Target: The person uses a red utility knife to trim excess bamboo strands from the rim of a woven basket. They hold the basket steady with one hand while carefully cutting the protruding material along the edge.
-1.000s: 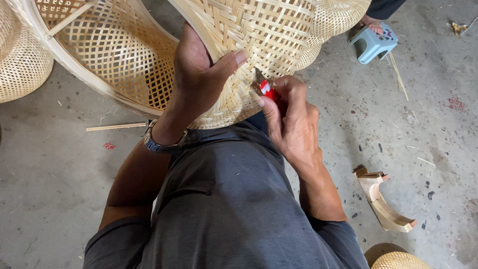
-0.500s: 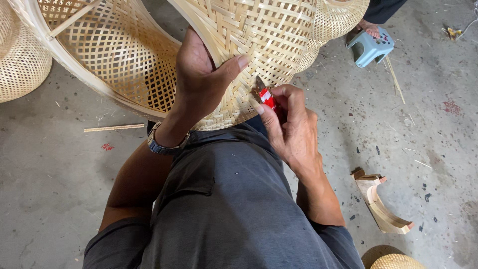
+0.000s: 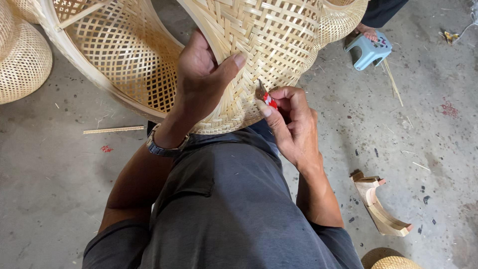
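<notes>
A large woven bamboo basket (image 3: 279, 45) rests against my knees, its tight weave facing me. My left hand (image 3: 201, 82) grips its lower rim, thumb pressed on the outer weave. My right hand (image 3: 291, 124) holds a small red-handled cutter (image 3: 266, 97), its metal tip touching the weave just right of my left thumb. A wristwatch (image 3: 162, 145) sits on my left wrist. Behind the basket an open lattice-woven bamboo piece (image 3: 114, 55) curves away to the left.
Another woven basket (image 3: 22, 65) sits at far left. A thin bamboo stick (image 3: 113, 130) lies on the concrete floor. A curved wooden block (image 3: 381, 206) lies at right. A small blue stool (image 3: 368, 49) and someone's foot (image 3: 368, 32) are at top right. A basket top (image 3: 393, 261) shows at bottom.
My right hand with the cutter has shifted slightly left along the basket's weave, closer to my left thumb. My left hand keeps its grip on the rim.
</notes>
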